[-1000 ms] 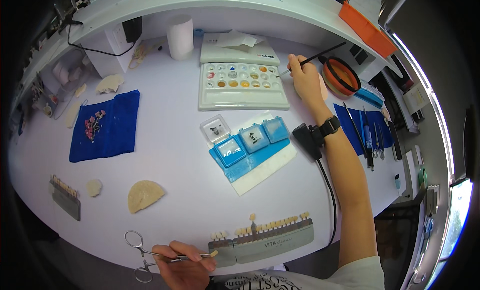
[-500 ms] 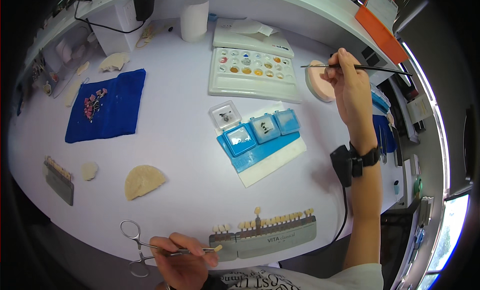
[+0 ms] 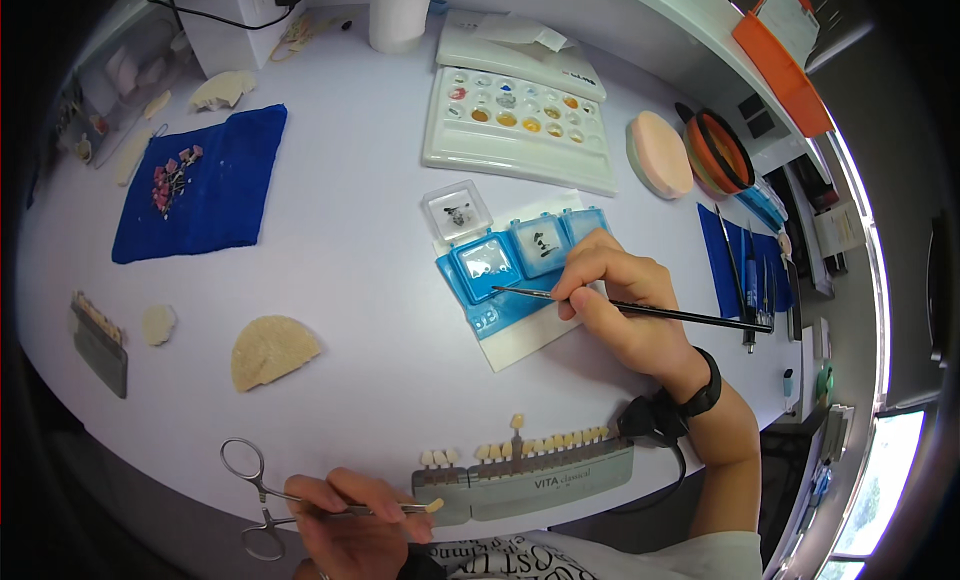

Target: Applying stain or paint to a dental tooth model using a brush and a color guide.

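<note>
My right hand (image 3: pixel 625 295) grips a thin black-handled paintbrush (image 3: pixel 690 316). The brush tip is at the front edge of an open blue box (image 3: pixel 484 264) with a shiny, pale inside; contact I cannot tell. My left hand (image 3: pixel 355 520) is closed around metal locking forceps (image 3: pixel 262 490), whose ring handles stick out to the left. Their jaws hold a small yellowish tooth crown (image 3: pixel 434 505). Just right of it lies a grey tooth shade guide (image 3: pixel 550 485), its row of tooth tabs facing away from me, one tab raised.
Behind the blue box sits a white paint palette (image 3: pixel 520 150) with coloured wells. A blue cloth (image 3: pixel 205 195) with pink-topped pins lies left. A beige half-disc (image 3: pixel 273 352) is nearer me. At right are a pink round sponge (image 3: pixel 661 155), an orange-brown bowl (image 3: pixel 722 150) and tools on another blue cloth (image 3: pixel 715 255).
My right hand has come down and toward me with the paintbrush, from beside the pink sponge to the open blue box. The left hand still holds the forceps and crown nearly in place.
</note>
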{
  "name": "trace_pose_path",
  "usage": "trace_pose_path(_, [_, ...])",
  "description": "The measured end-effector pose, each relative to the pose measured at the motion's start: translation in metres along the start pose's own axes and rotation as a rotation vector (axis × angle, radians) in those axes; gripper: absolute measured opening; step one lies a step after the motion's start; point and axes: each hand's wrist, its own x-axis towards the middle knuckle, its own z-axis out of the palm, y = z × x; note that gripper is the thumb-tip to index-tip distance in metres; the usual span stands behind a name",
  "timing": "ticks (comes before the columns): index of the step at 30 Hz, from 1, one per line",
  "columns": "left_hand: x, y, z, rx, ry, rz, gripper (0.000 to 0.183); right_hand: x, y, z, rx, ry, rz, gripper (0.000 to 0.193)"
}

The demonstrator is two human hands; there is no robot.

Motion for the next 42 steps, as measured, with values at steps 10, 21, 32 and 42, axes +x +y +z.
trace_pose_path(10, [0.0003, 0.0014, -0.0002, 0.017, -0.019, -0.013, 0.035, -0.0009, -0.0013, 0.0037, -0.107, -0.018, -0.027, 0.008])
trace_pose_path(21, [0.0001, -0.0008, 0.0021, -0.007, 0.004, 0.007, 0.035, -0.0014, 0.0047, 0.0031, -0.139, 0.065, -0.033, 0.008])
trace_pose_path(32, [0.0009, -0.0005, 0.0043, 0.009, 0.027, 0.009, 0.036, -0.0007, 0.0039, 0.0068, -0.106, 0.11, -0.02, 0.01])
trace_pose_path(42, [0.0013, 0.0013, 0.0011, -0.007, -0.021, -0.006, 0.036, -0.0003, 0.0055, 0.0042, -0.143, 0.118, -0.107, 0.007])
